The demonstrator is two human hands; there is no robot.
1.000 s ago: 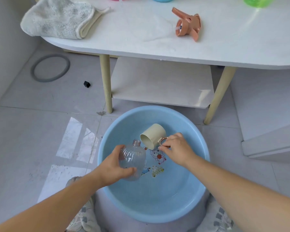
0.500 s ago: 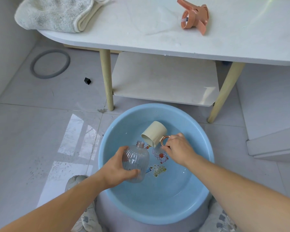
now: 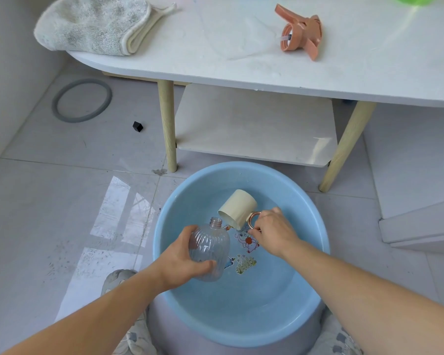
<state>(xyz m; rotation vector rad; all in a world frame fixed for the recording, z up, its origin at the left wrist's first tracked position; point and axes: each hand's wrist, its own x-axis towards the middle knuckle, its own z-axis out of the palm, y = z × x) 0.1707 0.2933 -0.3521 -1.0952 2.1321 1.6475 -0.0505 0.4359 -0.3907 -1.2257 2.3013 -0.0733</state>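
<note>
A round blue basin with shallow water and cartoon stickers on its bottom sits on the floor in front of me. My left hand grips a clear ribbed plastic bottle without a cap, neck pointing up and away, over the basin's left half. My right hand pinches the pink ring handle of a cream cup. The cup is tipped with its mouth down toward the bottle's neck, its rim just right of the bottle opening.
A white low table with a lower shelf stands behind the basin. On it lie a folded grey towel and an orange spray-trigger head. A grey ring and a small black cube lie on the tiled floor.
The cup has tipped further, its mouth now lower and closer to the bottle neck. The bottle stands a little more upright in my left hand. The view has shifted slightly.
</note>
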